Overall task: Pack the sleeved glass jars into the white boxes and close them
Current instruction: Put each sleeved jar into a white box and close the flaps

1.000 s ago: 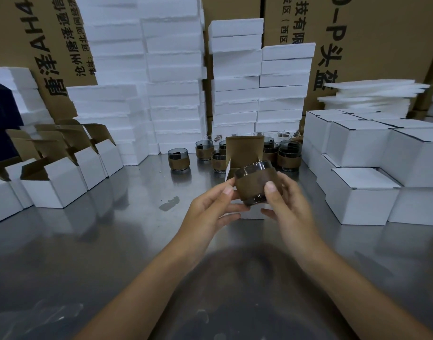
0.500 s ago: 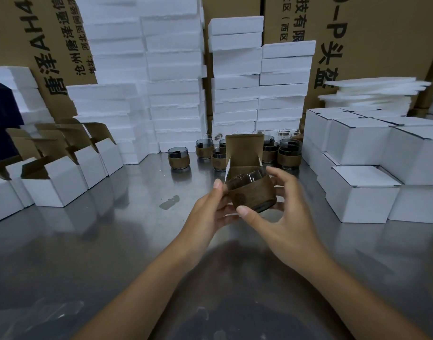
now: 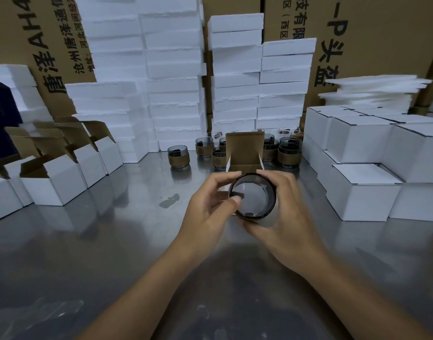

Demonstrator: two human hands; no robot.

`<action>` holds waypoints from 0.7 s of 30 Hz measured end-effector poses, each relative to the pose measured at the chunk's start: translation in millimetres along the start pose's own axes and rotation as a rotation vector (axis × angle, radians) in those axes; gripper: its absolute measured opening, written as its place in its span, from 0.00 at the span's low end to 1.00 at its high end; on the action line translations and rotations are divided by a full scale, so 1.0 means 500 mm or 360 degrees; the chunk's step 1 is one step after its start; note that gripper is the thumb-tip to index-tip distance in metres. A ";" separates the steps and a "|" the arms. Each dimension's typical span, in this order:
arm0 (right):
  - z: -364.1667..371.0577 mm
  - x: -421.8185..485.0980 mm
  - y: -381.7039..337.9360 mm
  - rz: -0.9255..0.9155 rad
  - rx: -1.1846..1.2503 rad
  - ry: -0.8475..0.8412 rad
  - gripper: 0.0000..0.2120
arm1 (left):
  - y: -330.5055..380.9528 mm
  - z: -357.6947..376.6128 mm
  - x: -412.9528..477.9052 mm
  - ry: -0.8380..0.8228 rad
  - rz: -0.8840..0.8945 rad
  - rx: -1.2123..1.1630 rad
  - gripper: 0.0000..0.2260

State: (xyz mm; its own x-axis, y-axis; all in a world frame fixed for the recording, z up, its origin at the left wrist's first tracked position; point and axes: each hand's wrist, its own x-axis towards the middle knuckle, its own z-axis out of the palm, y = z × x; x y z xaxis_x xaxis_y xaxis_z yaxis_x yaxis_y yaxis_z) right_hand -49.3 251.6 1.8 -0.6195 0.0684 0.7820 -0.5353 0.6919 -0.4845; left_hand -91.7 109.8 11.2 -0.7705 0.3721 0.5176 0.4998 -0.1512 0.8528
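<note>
The sleeved jar (image 3: 252,196) has tipped since a moment ago, so one round end now faces me. The left hand (image 3: 210,212) and right hand (image 3: 289,222) both grip it, just before the open white box (image 3: 245,148). I'd say it goes in next.

A lane of shiny steel tabletop (image 3: 127,241) runs up the middle. Open white cardboard boxes with brown flaps (image 3: 56,185) hem it on the left, stacked closed white boxes (image 3: 362,200) on the right, and brown-sleeved glass jars (image 3: 178,159) before white foam slabs (image 3: 176,94) block the far end.
</note>
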 end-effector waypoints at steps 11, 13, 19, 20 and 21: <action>-0.002 -0.003 0.006 0.0083 0.0091 -0.0041 0.41 | 0.001 0.000 -0.001 0.0049 0.0010 0.0098 0.14; 0.000 -0.004 0.009 0.0173 0.0146 -0.0041 0.45 | 0.003 0.000 0.001 0.0060 -0.0014 0.0052 0.15; -0.002 0.002 -0.001 0.0287 0.0407 0.0017 0.30 | 0.002 -0.003 0.002 0.0005 -0.0114 0.0012 0.16; -0.003 0.004 -0.001 0.0330 0.0462 0.0015 0.27 | 0.001 -0.004 0.003 -0.0001 -0.0129 0.0023 0.16; -0.002 0.005 0.000 0.0381 0.0531 0.0019 0.24 | 0.000 -0.004 0.004 -0.0009 -0.0136 0.0025 0.16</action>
State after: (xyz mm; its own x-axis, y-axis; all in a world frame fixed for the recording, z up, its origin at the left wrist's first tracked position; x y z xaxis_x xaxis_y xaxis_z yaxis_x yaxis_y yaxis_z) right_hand -50.2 252.3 4.1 -0.7435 0.2091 0.6353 -0.5348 0.3846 -0.7524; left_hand -93.9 108.9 12.5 -0.8082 0.3883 0.4427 0.4388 -0.1043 0.8925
